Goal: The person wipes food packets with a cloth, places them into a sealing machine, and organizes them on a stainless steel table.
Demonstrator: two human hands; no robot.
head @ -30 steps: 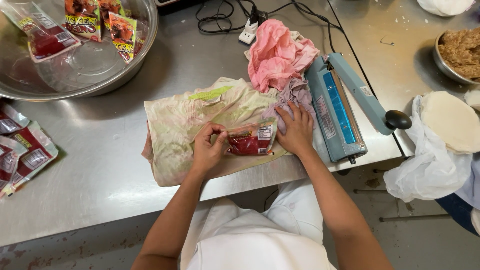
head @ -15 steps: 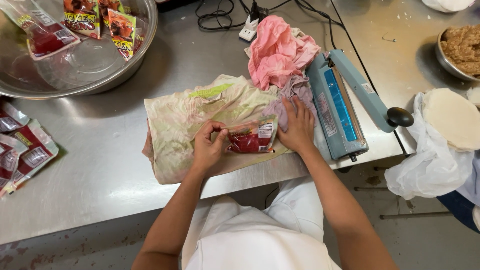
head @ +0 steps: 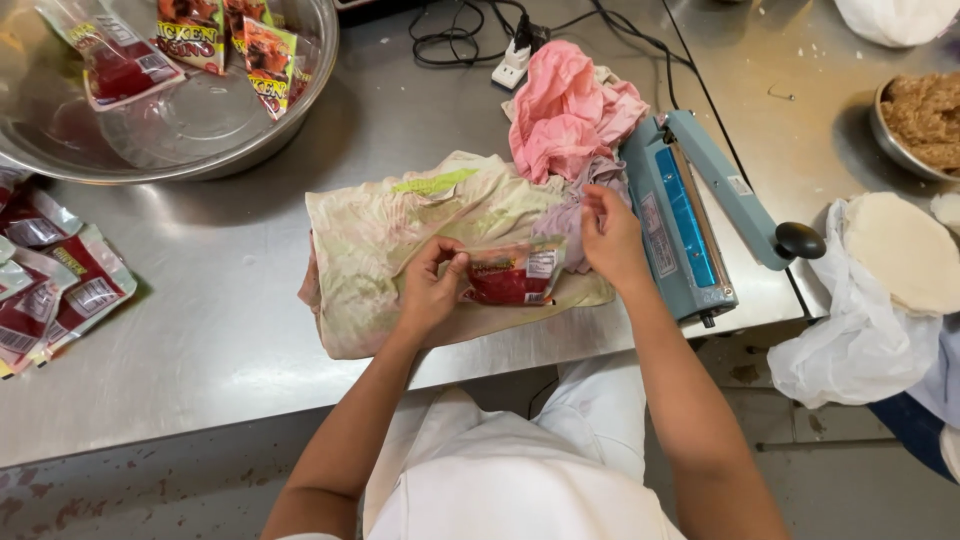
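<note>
Left hand [head: 428,290]: fingers curled and pinched on the left edge of a small red sauce packet [head: 512,274], which lies flat on a stained pale cloth [head: 400,235] near the bench's front edge. Right hand [head: 612,238]: at 3 o'clock of the packet, fingers bent and partly closed, tips at the packet's upper right corner and the cloth; whether they grip anything cannot be told. A crumpled pink rag [head: 565,105] lies at 12 o'clock of the right hand. A blue heat sealer [head: 690,215], arm raised, stands just beside the right hand at 3 o'clock. The steel bench [head: 220,300] carries a large metal bowl [head: 290,120] at 10 o'clock, holding more packets. Further red packets [head: 60,295] lie at 9 o'clock, well apart.
</note>
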